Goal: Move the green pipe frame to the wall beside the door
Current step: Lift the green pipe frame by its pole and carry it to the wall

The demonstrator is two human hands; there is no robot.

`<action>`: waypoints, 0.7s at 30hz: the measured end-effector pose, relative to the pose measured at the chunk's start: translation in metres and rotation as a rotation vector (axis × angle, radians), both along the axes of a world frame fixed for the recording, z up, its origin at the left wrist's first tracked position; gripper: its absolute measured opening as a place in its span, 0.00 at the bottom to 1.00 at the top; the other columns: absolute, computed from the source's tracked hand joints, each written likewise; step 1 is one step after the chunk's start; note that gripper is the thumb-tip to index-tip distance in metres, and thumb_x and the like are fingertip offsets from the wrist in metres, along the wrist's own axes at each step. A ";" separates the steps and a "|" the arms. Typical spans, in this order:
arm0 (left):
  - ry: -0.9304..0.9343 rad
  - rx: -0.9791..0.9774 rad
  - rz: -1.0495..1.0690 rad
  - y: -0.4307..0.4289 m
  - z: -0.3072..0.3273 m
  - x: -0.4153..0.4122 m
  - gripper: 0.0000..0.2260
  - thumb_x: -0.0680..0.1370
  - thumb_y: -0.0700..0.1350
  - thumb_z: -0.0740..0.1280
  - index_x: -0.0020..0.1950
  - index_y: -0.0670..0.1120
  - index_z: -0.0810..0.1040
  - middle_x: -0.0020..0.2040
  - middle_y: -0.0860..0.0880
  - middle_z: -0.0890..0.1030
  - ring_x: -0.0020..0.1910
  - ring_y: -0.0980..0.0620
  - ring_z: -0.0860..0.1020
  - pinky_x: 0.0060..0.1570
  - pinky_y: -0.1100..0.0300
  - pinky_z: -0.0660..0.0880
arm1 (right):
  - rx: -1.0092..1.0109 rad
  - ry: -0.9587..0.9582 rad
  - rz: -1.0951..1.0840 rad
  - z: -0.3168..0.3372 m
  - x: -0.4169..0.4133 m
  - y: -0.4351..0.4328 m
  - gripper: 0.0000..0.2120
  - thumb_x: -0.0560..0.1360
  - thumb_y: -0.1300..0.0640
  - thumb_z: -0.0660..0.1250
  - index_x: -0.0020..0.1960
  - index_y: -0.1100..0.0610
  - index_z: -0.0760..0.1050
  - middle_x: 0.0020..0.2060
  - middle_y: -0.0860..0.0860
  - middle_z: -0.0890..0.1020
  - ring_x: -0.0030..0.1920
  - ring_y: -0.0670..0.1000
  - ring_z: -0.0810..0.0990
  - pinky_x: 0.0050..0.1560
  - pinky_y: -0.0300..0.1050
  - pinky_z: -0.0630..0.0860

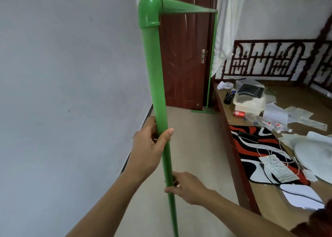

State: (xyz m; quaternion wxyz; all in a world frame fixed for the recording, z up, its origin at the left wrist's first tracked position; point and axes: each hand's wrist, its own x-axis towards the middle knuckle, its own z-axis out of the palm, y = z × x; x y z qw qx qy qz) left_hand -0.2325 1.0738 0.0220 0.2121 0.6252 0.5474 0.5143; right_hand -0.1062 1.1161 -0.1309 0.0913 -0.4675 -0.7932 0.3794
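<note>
The green pipe frame (153, 71) stands upright right in front of me. Its near post rises to an elbow joint at the top, and a top bar runs away to a far post whose foot rests on the floor by the dark red door (181, 57). My left hand (149, 147) is wrapped around the near post at mid height. Lower down, my right hand (186, 186) grips the same post. A pale grey wall (68, 93) runs along the left up to the door.
A low wooden bed platform (231, 147) lies on the right, covered with a red, black and white mat, papers, a plastic box, a soda can and cables. White cloth hangs beside the door. A strip of beige floor (194, 138) runs between wall and bed.
</note>
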 end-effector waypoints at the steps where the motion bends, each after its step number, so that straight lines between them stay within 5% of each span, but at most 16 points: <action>1: -0.010 -0.004 0.021 0.002 -0.001 -0.006 0.05 0.75 0.50 0.67 0.48 0.52 0.73 0.41 0.40 0.82 0.42 0.41 0.82 0.45 0.41 0.79 | 0.005 -0.001 0.028 0.000 -0.007 0.005 0.17 0.72 0.42 0.67 0.57 0.49 0.75 0.52 0.49 0.83 0.50 0.51 0.81 0.54 0.51 0.79; 13: -0.052 0.010 0.455 0.022 -0.009 -0.102 0.04 0.76 0.51 0.63 0.50 0.56 0.71 0.43 0.43 0.82 0.44 0.42 0.82 0.47 0.40 0.79 | 0.096 0.036 0.306 -0.005 -0.140 0.056 0.18 0.74 0.40 0.63 0.55 0.51 0.74 0.45 0.53 0.85 0.44 0.55 0.82 0.47 0.52 0.79; 21: -0.031 0.002 0.553 0.040 -0.013 -0.199 0.09 0.79 0.46 0.62 0.57 0.44 0.70 0.43 0.49 0.80 0.46 0.47 0.83 0.51 0.45 0.80 | 0.099 0.060 0.340 -0.008 -0.248 0.074 0.18 0.74 0.40 0.63 0.54 0.53 0.73 0.46 0.52 0.83 0.46 0.55 0.81 0.47 0.51 0.78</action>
